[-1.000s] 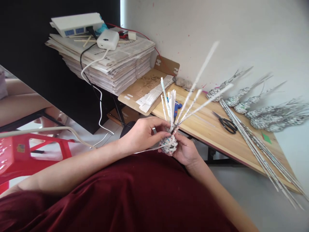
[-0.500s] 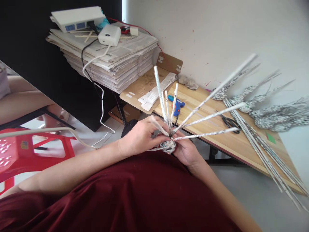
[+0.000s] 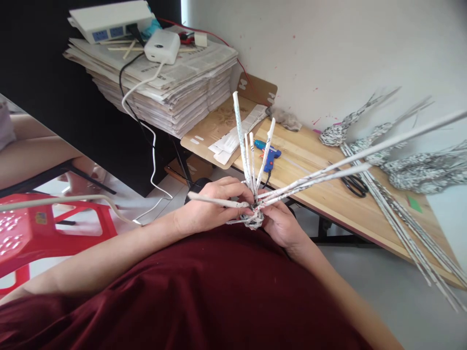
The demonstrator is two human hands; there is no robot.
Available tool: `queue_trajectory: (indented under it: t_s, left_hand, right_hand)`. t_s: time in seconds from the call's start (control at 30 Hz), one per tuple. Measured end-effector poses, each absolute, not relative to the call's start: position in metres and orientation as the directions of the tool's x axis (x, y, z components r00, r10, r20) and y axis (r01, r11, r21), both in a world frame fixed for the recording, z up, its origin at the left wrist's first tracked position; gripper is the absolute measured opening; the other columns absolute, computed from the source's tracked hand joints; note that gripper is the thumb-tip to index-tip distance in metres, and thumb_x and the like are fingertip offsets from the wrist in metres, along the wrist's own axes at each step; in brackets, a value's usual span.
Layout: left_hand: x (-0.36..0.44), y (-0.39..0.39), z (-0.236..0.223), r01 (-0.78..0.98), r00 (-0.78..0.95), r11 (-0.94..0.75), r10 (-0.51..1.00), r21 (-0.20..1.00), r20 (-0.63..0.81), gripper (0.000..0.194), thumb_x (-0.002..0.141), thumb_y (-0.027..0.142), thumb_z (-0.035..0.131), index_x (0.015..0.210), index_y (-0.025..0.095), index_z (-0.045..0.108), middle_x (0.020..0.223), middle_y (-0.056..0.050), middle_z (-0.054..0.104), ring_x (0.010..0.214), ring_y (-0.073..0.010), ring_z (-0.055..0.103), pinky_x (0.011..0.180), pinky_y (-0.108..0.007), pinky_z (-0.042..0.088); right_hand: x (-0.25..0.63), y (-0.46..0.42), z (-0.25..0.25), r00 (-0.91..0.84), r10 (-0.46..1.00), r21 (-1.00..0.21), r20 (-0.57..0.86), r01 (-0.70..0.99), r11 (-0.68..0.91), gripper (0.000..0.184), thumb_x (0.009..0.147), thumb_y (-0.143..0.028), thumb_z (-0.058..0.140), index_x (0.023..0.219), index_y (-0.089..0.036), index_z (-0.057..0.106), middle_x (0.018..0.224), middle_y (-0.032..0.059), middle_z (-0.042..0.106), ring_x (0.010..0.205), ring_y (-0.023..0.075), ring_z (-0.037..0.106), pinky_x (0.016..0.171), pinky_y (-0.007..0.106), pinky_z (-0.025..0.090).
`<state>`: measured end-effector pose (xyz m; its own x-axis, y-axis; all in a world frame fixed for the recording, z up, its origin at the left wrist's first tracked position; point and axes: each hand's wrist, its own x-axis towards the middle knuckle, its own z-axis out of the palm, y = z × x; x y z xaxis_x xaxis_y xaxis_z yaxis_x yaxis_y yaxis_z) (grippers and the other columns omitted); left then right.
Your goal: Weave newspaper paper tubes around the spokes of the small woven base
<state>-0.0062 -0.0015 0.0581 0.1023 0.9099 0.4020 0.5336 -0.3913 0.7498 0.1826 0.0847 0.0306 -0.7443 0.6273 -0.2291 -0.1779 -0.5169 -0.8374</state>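
Woven piece: a small woven paper bundle (image 3: 254,219) sits between the two hands, just above the lap in the dark red garment (image 3: 204,296), in front of the table's near edge.
Spokes: rolled newspaper tubes (image 3: 310,179) fan out from the woven knot. Three short ones stand nearly upright, leaning slightly away from the person. Two long ones run close together to the right and a little upward, out over the table towards the wall. One tube (image 3: 213,200) lies almost level, pointing left across the left hand.
Long axis: the longest tubes set it, running from the knot towards the right edge of the view, rising gently.
Left hand: the left hand (image 3: 209,206) is curled, fingers closed over the level tube and the left side of the knot, thumb side uppermost.
Right hand: the right hand (image 3: 282,224) cups the knot from the right and below, fingers bent around it; the fingertips are hidden behind the weave.
Table: a wooden table (image 3: 328,199) stands beyond the hands, against a white wall.
On the table: a blue glue gun (image 3: 267,153) lies just behind the upright tubes, black-handled scissors (image 3: 353,184) under the long tubes, a sheaf of loose paper tubes (image 3: 408,228) along the right side, and finished woven pieces (image 3: 412,167) by the wall.
Left side: a stack of newspapers (image 3: 171,87) carries a white power strip (image 3: 109,19) and a white adapter (image 3: 161,46); a red plastic stool (image 3: 44,228) stands low at the left.
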Motion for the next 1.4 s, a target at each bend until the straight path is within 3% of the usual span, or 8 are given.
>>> queue_trajectory:
  t_s: [0.3, 0.5, 0.77, 1.03, 1.27, 1.4]
  left_hand:
    - [-0.013, 0.001, 0.058, 0.595, 0.185, -0.445, 0.886, 0.670, 0.424, 0.017, 0.093, 0.032, 0.069, 0.104, 0.019, 0.073, 0.100, -0.006, 0.072, 0.096, -0.0177, 0.067, 0.088, -0.028, 0.053]
    - [-0.015, 0.004, 0.058, 0.579, 0.171, -0.317, 0.948, 0.751, 0.269, 0.018, 0.088, 0.035, 0.075, 0.091, 0.018, 0.070, 0.085, -0.002, 0.069, 0.080, -0.0146, 0.065, 0.074, -0.024, 0.050]
    - [-0.009, 0.004, 0.052, 0.517, 0.088, -0.274, 0.959, 0.811, 0.268, 0.012, 0.085, 0.026, 0.075, 0.090, 0.015, 0.071, 0.086, -0.005, 0.073, 0.076, -0.0148, 0.067, 0.073, -0.025, 0.053]
    - [-0.006, 0.002, 0.066, 0.394, 0.020, -0.109, 0.994, 0.913, 0.109, 0.023, 0.088, 0.036, 0.072, 0.098, 0.015, 0.074, 0.087, -0.005, 0.076, 0.073, -0.0153, 0.068, 0.064, -0.024, 0.052]
    - [0.003, 0.000, 0.077, 0.499, -0.031, -0.163, 0.978, 0.851, 0.206, 0.025, 0.087, 0.040, 0.071, 0.086, 0.015, 0.075, 0.068, -0.001, 0.070, 0.056, -0.0104, 0.056, 0.055, -0.023, 0.043]
    - [0.006, 0.002, 0.081, 0.576, -0.040, -0.158, 0.975, 0.802, 0.221, 0.020, 0.085, 0.034, 0.073, 0.078, 0.016, 0.075, 0.068, -0.001, 0.069, 0.061, -0.0124, 0.058, 0.058, -0.025, 0.044]
  right_hand:
    - [0.183, 0.085, 0.030, -0.764, 0.606, -0.873, -0.223, -0.119, -0.472, 0.022, 0.085, -0.038, 0.078, 0.093, -0.020, 0.068, 0.073, -0.0013, 0.066, 0.056, 0.0113, 0.057, 0.052, 0.024, 0.048]
    - [0.185, 0.082, 0.028, -0.767, 0.607, -0.926, -0.206, -0.048, -0.374, 0.024, 0.090, -0.042, 0.072, 0.096, -0.020, 0.066, 0.067, -0.0022, 0.063, 0.053, 0.0114, 0.056, 0.048, 0.023, 0.045]
    - [0.186, 0.082, 0.025, -0.758, 0.620, -0.933, -0.201, -0.045, -0.358, 0.027, 0.089, -0.045, 0.073, 0.098, -0.020, 0.067, 0.070, -0.0027, 0.062, 0.055, 0.0105, 0.055, 0.051, 0.023, 0.046]
    - [0.187, 0.082, 0.026, -0.770, 0.602, -0.877, -0.211, -0.122, -0.464, 0.024, 0.087, -0.040, 0.076, 0.099, -0.021, 0.068, 0.071, -0.0015, 0.066, 0.055, 0.0121, 0.059, 0.050, 0.024, 0.049]
    - [0.190, 0.082, 0.025, -0.827, 0.493, -0.820, -0.271, -0.069, -0.568, 0.037, 0.081, -0.042, 0.080, 0.110, -0.022, 0.069, 0.082, 0.0028, 0.074, 0.065, 0.0201, 0.071, 0.054, 0.029, 0.053]
    - [0.191, 0.082, 0.021, -0.820, 0.469, -0.805, -0.328, -0.017, -0.593, 0.043, 0.079, -0.042, 0.081, 0.116, -0.023, 0.068, 0.080, 0.0027, 0.074, 0.065, 0.0224, 0.073, 0.052, 0.029, 0.052]
